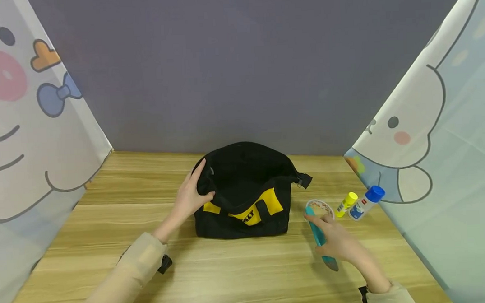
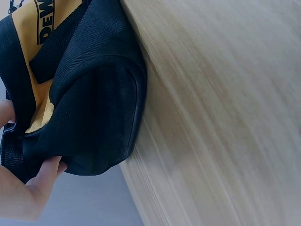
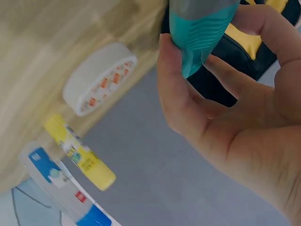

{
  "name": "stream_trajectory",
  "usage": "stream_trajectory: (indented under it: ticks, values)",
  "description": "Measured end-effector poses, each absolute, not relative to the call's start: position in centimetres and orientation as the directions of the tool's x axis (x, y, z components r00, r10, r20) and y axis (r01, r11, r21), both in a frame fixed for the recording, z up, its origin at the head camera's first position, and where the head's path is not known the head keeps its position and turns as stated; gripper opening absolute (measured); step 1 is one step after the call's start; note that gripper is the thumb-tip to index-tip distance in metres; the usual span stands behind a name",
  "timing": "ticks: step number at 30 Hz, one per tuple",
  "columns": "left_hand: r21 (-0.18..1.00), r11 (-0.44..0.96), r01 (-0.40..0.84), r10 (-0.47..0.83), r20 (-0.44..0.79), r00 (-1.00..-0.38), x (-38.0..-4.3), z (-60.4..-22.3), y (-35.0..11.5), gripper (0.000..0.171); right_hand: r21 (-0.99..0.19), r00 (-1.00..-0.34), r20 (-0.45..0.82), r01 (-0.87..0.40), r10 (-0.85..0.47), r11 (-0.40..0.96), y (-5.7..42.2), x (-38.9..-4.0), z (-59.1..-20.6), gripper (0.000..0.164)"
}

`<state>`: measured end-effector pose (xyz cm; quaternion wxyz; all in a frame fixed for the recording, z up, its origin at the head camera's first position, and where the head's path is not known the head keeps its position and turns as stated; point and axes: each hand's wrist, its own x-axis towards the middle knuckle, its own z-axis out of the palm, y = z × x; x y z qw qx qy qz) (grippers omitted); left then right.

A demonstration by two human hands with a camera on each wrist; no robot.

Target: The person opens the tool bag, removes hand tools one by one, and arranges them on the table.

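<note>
A black and yellow tool bag [image 1: 243, 229] stands with its top gaping wide. My left hand [image 1: 189, 196] grips the left side of its rim, thumb at the front; in the left wrist view the fingers [image 2: 46, 175] press into the black fabric [image 2: 96, 117]. To the right of the bag, my right hand [image 1: 339, 240] holds a long teal tool with a grey end [image 1: 317, 233]. The right wrist view has thumb and fingers pinching the ridged teal part [image 3: 202, 35]; the tool's exact kind does not show.
Just beyond the right hand lies a white tape roll [image 3: 96, 75] with an orange-patterned core. Beside it stand a yellow glue stick [image 1: 346, 204] and a white glue bottle with a blue cap [image 1: 366, 203]. A grey wall [image 1: 222, 71] rises behind the wooden table [image 1: 231, 274].
</note>
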<state>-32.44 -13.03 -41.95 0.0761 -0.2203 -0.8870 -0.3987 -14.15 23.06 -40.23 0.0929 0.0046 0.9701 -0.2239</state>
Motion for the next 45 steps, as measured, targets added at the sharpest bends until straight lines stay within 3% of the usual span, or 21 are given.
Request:
stream_trajectory:
  ticks: [22, 31, 45]
  values:
    - [0.671, 0.584, 0.457, 0.323, 0.324, -0.889, -32.5, -42.0, -13.1, 0.1, -0.439, -0.962, -0.269, 0.164, 0.044, 0.883, 21.5, -15.5, -44.3, 0.089]
    - [0.67, 0.589, 0.451, 0.328, 0.312, -0.892, -32.5, -41.9, -13.0, 0.1, -0.366, -0.965, -0.256, 0.15, 0.056, 0.918, 20.7, -16.4, -44.4, 0.085]
    - [0.678, 0.582, 0.449, 0.326, 0.312, -0.892, -32.5, -41.7, -13.1, 0.1, -0.354, -0.968, -0.248, 0.126, 0.036, 0.927, 20.6, -16.9, -44.4, 0.085]
